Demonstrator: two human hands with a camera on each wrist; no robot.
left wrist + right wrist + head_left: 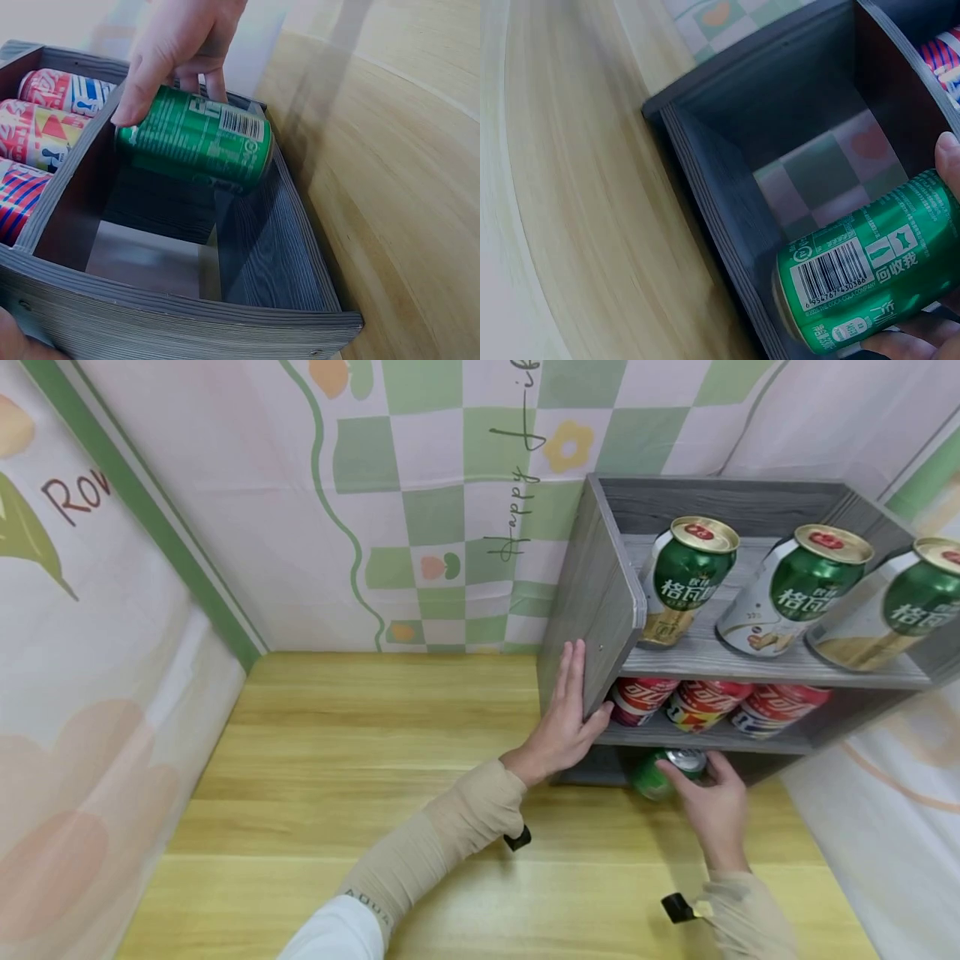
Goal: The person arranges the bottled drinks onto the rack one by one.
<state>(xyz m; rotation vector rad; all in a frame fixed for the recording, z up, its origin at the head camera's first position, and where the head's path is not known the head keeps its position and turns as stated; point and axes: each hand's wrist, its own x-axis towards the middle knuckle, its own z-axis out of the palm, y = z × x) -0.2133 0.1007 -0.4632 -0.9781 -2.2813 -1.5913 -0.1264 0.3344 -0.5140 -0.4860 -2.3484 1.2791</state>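
Observation:
A grey wooden shelf unit stands on the wooden table at the right. My left hand lies flat against its left side panel, fingers straight, thumb at the front edge. My right hand grips a green drink can at the mouth of the bottom compartment. In the left wrist view the green can hangs tilted at that compartment's opening, pinched by the fingers. The right wrist view shows the same can with its barcode, in front of the bare bottom compartment.
Three green and gold cans stand on the top shelf. Three red cans lie on the middle shelf. The light wooden table spreads left of the shelf. Patterned cloth walls close in the back and sides.

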